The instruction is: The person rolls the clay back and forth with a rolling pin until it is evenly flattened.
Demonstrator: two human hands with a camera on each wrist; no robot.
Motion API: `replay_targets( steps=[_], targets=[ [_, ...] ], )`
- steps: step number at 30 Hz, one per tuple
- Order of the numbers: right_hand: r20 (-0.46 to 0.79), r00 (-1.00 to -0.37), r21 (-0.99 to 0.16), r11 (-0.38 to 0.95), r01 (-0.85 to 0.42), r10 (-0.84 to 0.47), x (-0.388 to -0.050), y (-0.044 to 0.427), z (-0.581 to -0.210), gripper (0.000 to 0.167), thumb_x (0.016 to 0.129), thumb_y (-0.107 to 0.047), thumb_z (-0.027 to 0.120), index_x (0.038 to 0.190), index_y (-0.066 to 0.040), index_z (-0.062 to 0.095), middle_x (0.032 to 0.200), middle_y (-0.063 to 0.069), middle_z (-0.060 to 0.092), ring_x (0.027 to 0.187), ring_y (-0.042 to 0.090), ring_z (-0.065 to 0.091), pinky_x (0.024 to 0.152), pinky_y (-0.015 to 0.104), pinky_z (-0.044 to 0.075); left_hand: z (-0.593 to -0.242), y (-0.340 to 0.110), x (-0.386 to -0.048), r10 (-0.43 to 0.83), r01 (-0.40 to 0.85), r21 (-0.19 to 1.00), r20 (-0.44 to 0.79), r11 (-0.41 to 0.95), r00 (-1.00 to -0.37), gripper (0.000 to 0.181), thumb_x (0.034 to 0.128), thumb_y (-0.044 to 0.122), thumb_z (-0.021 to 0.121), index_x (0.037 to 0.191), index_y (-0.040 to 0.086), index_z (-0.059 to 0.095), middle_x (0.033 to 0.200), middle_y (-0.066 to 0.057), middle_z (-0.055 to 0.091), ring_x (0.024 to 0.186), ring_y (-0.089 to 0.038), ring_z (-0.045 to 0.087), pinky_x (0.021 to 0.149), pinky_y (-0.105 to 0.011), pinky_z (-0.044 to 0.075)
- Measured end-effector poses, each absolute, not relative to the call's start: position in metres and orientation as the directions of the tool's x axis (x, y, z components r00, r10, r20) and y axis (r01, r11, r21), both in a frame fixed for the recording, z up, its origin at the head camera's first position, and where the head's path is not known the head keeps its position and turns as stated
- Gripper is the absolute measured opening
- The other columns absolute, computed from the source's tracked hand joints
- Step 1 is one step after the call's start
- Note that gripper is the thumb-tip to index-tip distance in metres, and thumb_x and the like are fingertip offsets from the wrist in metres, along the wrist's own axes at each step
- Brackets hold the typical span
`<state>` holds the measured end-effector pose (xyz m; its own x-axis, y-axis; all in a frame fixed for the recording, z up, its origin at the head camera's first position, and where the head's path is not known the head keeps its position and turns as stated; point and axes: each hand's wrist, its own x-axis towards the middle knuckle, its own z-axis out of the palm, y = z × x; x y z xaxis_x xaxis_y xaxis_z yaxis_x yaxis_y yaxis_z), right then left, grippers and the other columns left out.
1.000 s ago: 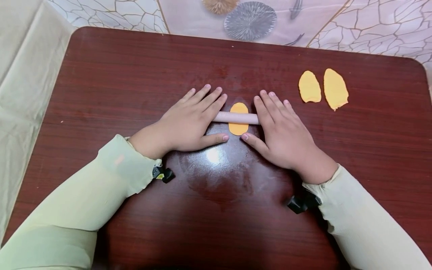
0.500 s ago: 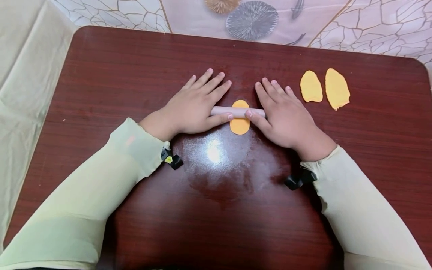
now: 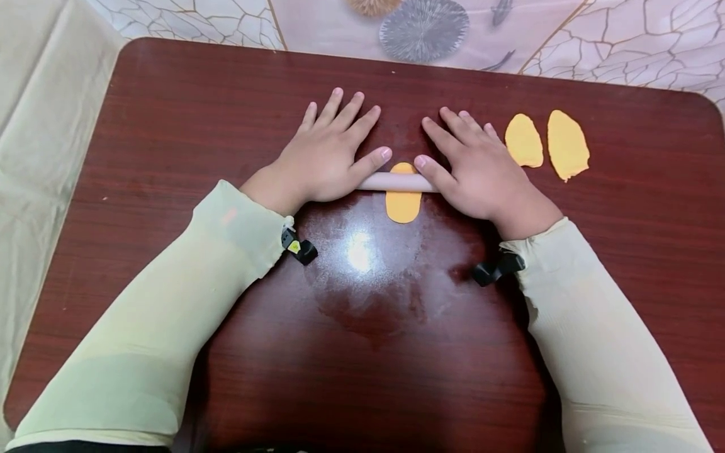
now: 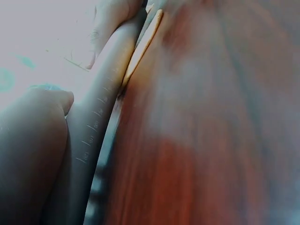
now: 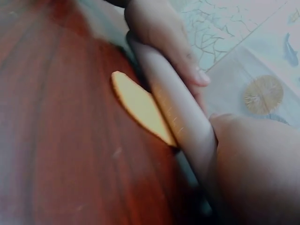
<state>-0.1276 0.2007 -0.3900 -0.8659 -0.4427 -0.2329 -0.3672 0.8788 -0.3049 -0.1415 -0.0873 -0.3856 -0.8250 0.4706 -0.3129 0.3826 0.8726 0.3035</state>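
A pale pinkish rolling pin lies crosswise over a flat oval piece of orange-yellow dough or clay on the table. My left hand rests palm down on the pin's left part, fingers straight and spread. On its right part my right hand presses the same way, with the thumb near the yellow piece. Both palms hide the pin's ends in the head view. Scale marks show along the rolling pin in the left wrist view. In the right wrist view the yellow piece sticks out from under the pin.
Two more flattened yellow pieces, a smaller one and a larger one, lie to the right beyond my right hand. The dark red-brown table reaches a patterned wall covering at the back.
Both hands have slid forward, away from me, over the rolling pin. The pin has rolled toward the far end of the yellow piece, and more of its near part shows.
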Motion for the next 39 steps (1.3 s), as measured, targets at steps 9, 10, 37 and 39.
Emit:
replay_targets(
  steps=[9, 10, 37, 39],
  targets=[
    [-0.107, -0.9, -0.292, 0.878, -0.379, -0.423, -0.142, 0.198, -0.387, 0.068, 0.117, -0.048, 0.043, 0.178, -0.019, 0.037, 0.174, 0.021, 0.046, 0.158, 0.05, 0.044, 0.134, 0.066, 0.027, -0.389, -0.088, -0.155, 0.424, 0.354, 0.277, -0.258, 0.893, -0.868, 0.084, 0.111, 0.079, 0.012, 0.182, 0.034, 0.013, 0.191, 0.0, -0.004, 0.176, -0.032, -0.018, 0.141, -0.065, -0.006],
    [-0.101, -0.902, -0.293, 0.879, -0.376, -0.419, -0.143, 0.198, -0.386, 0.066, 0.117, -0.045, 0.044, 0.177, -0.018, 0.038, 0.172, 0.021, 0.047, 0.155, 0.05, 0.045, 0.133, 0.065, 0.028, -0.389, -0.088, -0.156, 0.425, 0.356, 0.279, -0.247, 0.892, -0.871, 0.084, 0.1113, 0.079, 0.012, 0.182, 0.034, 0.015, 0.191, 0.0, -0.003, 0.177, -0.032, -0.017, 0.141, -0.065, -0.006],
    [0.042, -0.952, -0.306, 0.904, -0.3, -0.302, -0.168, 0.191, -0.394, 0.05, 0.118, -0.027, 0.037, 0.151, -0.012, 0.071, 0.151, 0.019, 0.067, 0.137, 0.049, 0.059, 0.117, 0.064, 0.047, -0.387, -0.085, -0.206, 0.38, 0.346, 0.261, -0.091, 0.901, -0.921, 0.076, 0.1142, 0.073, 0.02, 0.17, 0.03, 0.049, 0.187, 0.003, 0.029, 0.179, -0.031, 0.008, 0.143, -0.061, 0.002],
    [0.039, -0.951, -0.301, 0.904, -0.305, -0.307, -0.169, 0.193, -0.393, 0.05, 0.118, -0.027, 0.036, 0.15, -0.011, 0.071, 0.15, 0.019, 0.069, 0.138, 0.049, 0.06, 0.119, 0.065, 0.047, -0.387, -0.083, -0.208, 0.391, 0.36, 0.244, -0.095, 0.901, -0.915, 0.077, 0.1145, 0.073, 0.019, 0.17, 0.03, 0.049, 0.187, 0.003, 0.028, 0.178, -0.032, 0.008, 0.143, -0.061, 0.001]
  ],
)
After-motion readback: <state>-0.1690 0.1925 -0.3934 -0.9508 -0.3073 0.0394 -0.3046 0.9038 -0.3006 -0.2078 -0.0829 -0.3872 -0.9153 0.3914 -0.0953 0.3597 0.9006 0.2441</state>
